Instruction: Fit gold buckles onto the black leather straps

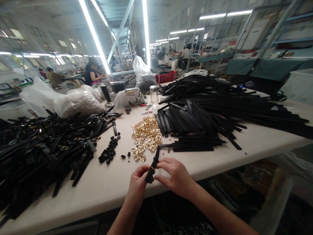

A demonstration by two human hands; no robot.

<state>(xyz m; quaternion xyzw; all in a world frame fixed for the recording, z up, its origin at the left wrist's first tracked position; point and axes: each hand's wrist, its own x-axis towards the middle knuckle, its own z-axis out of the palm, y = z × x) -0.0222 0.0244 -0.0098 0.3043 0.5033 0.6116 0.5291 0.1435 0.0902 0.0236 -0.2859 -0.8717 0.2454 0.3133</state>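
A black strap (155, 160) with a gold buckle on it is held upright at a tilt over the table's front edge. My left hand (140, 179) grips its lower end near the buckle. Beside the strap, my right hand (174, 174) has its fingers apart, the fingertips close to the buckle. Beyond the hands is a pile of gold buckles (146, 130). Small black loops (109, 150) lie to its left, and cut black straps (188, 117) are stacked to its right.
A big heap of black straps with buckles (49, 147) covers the left of the table (117, 192). Long black strips (232, 101) lie at the right. Farther back stand a glass jar (154, 98), plastic bags (80, 101) and a red basket (166, 77). People sit in the background.
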